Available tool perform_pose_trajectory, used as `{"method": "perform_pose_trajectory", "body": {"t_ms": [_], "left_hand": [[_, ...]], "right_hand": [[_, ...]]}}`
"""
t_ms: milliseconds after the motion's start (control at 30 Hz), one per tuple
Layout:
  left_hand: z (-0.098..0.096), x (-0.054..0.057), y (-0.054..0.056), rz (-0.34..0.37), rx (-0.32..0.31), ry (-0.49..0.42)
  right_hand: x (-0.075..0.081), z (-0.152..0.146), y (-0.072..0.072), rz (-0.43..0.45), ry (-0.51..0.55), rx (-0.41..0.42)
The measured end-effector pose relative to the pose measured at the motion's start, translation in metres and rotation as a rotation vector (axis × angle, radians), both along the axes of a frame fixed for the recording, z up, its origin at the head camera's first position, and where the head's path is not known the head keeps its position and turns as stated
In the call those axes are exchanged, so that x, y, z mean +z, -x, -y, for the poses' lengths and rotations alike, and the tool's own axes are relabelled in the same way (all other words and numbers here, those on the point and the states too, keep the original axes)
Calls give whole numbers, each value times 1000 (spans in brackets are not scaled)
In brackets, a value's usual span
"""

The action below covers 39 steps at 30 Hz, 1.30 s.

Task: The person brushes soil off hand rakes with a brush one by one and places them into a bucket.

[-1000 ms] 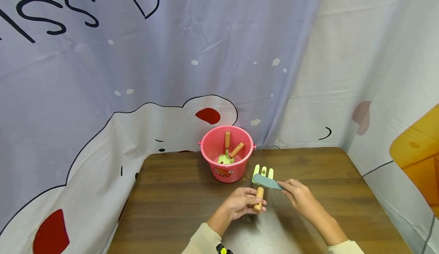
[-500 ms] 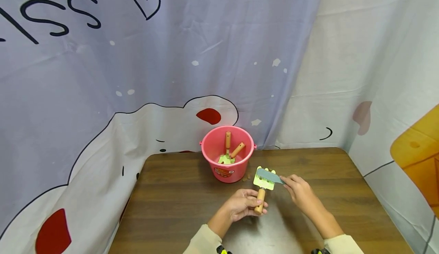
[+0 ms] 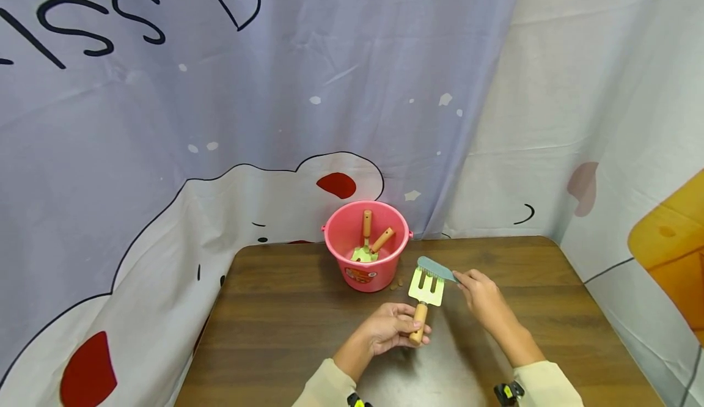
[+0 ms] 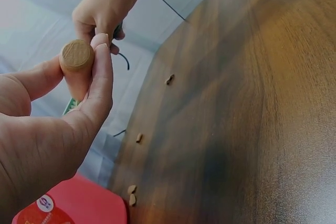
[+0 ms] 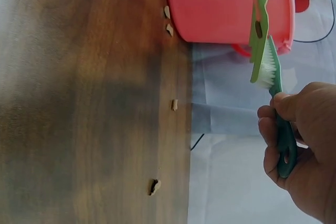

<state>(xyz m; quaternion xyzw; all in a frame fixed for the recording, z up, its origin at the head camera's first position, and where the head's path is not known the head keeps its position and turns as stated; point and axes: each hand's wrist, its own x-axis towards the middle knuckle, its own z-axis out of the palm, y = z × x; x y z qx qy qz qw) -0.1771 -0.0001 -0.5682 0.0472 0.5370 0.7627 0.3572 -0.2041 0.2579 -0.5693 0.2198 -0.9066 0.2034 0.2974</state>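
Observation:
My left hand grips the wooden handle of a small light-green garden fork, its tines pointing away from me. With my right hand I hold a teal brush by its handle, fingers curled round it. The brush's white bristles lie against the tine end of the fork in the right wrist view. Both tools are held up above the wooden table.
A pink bucket stands at the table's back edge, holding green tools with wooden handles. Several small brown bits lie on the table near the bucket and along the back. A patterned curtain hangs behind.
The brush has moved away from me along the fork, from near the handle's neck up to the tine tips. The left hand has barely moved.

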Motion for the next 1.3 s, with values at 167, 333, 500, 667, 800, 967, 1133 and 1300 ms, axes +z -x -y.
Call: {"method": "perform_pose_trajectory", "body": {"t_ms": [167,333,500,667,800,967,1133,1300], "left_hand": [[0,1,-2,-4,-7,-2],[0,1,-3,-2,-9,-4],[-1,0,-2,4,-5,1],[-2,-3,0,-5,3,6],[-3,-5,3,-3,6,6],[-3,-6,3,0,5,-8],[-3,-5,2,-1,10,-12],[-3,-4,1,-9,17,1]], "right_hand": [[3,-5,7,10,14,-35],[7,-10,8,14,33,-55],[12,-13,0,0,49,-32],[16,-10,-18,29,60,34],[15,-4,-30,53,65,120],[8,3,-39,46,42,170],[3,5,-37,27,15,144],[0,4,-32,-1,3,106]]}}
